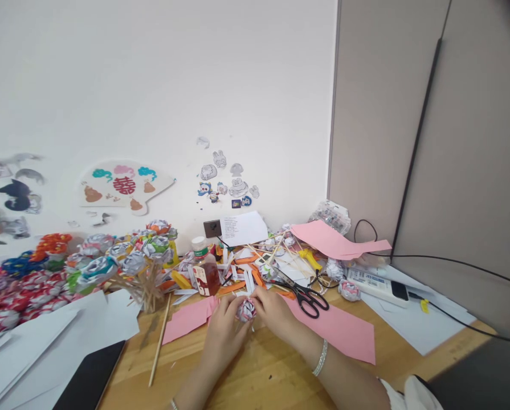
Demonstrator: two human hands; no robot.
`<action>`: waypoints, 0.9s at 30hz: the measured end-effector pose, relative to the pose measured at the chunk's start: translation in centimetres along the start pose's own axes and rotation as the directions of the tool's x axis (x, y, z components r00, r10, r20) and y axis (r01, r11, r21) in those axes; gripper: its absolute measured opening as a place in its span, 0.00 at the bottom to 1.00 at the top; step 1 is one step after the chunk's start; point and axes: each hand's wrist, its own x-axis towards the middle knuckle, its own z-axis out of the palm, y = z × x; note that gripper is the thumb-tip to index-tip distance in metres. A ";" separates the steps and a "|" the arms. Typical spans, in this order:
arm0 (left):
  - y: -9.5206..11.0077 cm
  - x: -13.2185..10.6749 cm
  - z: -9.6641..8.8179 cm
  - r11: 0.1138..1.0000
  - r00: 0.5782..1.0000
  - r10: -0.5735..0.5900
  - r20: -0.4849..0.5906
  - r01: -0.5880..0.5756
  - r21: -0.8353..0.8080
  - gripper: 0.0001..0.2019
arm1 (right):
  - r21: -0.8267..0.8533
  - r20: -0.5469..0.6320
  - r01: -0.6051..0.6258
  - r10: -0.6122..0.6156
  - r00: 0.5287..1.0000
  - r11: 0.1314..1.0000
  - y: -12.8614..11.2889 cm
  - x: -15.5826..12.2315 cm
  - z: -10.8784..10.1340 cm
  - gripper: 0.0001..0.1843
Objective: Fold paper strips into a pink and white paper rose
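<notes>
Low at frame centre, above the bench, both hands are pinching a small paper rose. The left hand is gripping its left side and the right hand its right. The rose is sitting between the fingertips, roundish, long axis unreadable. A pink sheet is lying beneath, with scissors just to the right.

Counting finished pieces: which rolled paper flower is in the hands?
The small white-and-red rolled paper flower pinched between the left hand and right hand over the pink paper sheet; the other flowers are untouched, mostly bunched at left.
</notes>
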 end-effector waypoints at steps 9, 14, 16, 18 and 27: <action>0.1 0.1 -0.1 1.000 0.999 0.001 -0.032 -0.001 0.000 0.18 | -0.042 -0.101 -0.067 0.062 0.993 0.997 -0.6 -0.1 -0.4 0.08; 0.2 0.1 -0.1 1.000 0.999 0.016 -0.040 -0.015 0.009 0.18 | -0.078 -0.112 -0.084 0.075 0.991 0.993 -0.8 0.0 -0.6 0.04; 0.0 0.1 0.0 1.000 0.999 0.021 -0.034 -0.021 0.014 0.18 | -0.096 -0.117 -0.070 0.059 0.991 0.993 -0.8 0.0 -0.5 0.04; -0.1 0.1 0.1 0.999 0.999 0.028 -0.027 -0.028 0.017 0.19 | -0.110 -0.121 -0.055 0.041 0.992 0.992 -0.7 0.0 -0.4 0.04; -0.2 0.0 0.1 1.000 0.999 0.026 -0.024 -0.026 0.017 0.18 | -0.167 -0.098 -0.027 0.010 0.995 0.986 -0.4 0.0 -0.1 0.07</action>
